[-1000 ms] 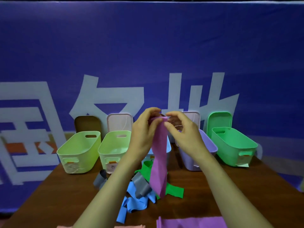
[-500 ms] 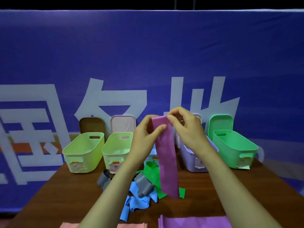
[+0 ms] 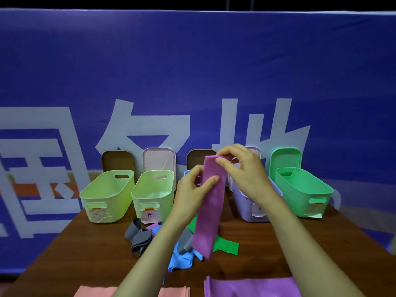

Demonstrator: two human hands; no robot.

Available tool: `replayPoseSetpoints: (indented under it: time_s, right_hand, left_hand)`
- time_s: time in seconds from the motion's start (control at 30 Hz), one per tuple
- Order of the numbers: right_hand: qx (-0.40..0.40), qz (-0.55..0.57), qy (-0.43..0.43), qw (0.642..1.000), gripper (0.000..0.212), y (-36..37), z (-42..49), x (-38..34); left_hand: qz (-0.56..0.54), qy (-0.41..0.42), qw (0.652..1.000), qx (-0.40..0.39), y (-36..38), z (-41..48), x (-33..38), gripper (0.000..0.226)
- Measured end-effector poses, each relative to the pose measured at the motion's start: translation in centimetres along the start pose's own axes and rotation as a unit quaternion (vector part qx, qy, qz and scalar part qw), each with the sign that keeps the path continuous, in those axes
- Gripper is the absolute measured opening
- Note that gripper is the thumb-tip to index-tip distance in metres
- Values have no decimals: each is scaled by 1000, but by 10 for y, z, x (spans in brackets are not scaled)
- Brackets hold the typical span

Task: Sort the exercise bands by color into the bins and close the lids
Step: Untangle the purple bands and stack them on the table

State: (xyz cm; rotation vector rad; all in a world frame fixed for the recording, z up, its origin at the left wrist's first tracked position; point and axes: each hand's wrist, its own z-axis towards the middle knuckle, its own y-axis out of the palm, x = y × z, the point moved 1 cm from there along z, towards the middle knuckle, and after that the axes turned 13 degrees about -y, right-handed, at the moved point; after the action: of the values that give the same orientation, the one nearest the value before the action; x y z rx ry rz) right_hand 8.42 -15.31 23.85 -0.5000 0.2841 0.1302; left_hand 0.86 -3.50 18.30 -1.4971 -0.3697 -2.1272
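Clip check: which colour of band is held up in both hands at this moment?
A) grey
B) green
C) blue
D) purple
D: the left hand and the right hand both pinch the purple band near its top end so that it hangs down, while the green band, the blue band and the grey band lie on the table.

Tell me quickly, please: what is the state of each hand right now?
Left hand: pinches the long purple stretchy exercise band below its top edge.
Right hand: pinches the same band at its top edge.
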Motion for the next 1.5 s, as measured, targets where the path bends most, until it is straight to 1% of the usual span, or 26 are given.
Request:
replayPoseSetpoints:
  time_s: [0.1,0.2,0.3,0.4,0.5,0.6,0.7,0.8,0.9,1.0,1.07,1.13,1.3,1.4,1.5]
  right_hand:
    - [3,-10,9,1000,3,4,-5,2]
    - [39,-2,21,999,5,4,-9,6]
    - [33,-15,31,999,4,6,-16,7]
    - [42,-11,40,998,6,9,-23,7]
    - [43,11,57,997,5,9,-28,7]
    - [29,23,73,997,7,10,-32,8]
    - [32,35,82,996,6,13,-35,10]
    - [44,54,98,993,4,16,-36,11]
    - [33,65,97,993,4,15,-35,10]
    - [17,81,79,993,8,12,-32,7]
    - [12,88,75,993,10,10,-32,6]
    - [11,87,77,993,7,8,-33,6]
    - [4,80,83,993,3,7,-36,7]
    - [9,72,95,993,5,12,-36,11]
    - [22,53,107,993,4,15,-35,18]
  left_hand:
    - [3,-23,1000,-3,-1,-6,-15,7]
    - [28,-43,999,-12,1,-14,-26,5]
    - [51,-50,997,1,1,-21,-34,11]
    - [52,-51,997,10,2,-23,-37,11]
    - [46,-57,997,17,3,-26,-37,13]
    - [79,-55,995,23,5,-29,-37,12]
    - [91,-59,993,38,4,-31,-41,17]
    - [69,-67,995,14,3,-32,-44,11]
    - [1,-86,996,-17,5,-37,-43,25]
    - [-63,-89,994,-28,7,-39,-39,31]
    - [-70,-86,993,-32,10,-40,-38,30]
    - [-72,-89,993,-40,12,-42,-39,24]
    - [-59,-109,992,-39,10,-44,-46,19]
    - [10,-95,995,-6,7,-40,-50,22]
    - [72,-61,996,2,4,-35,-52,27]
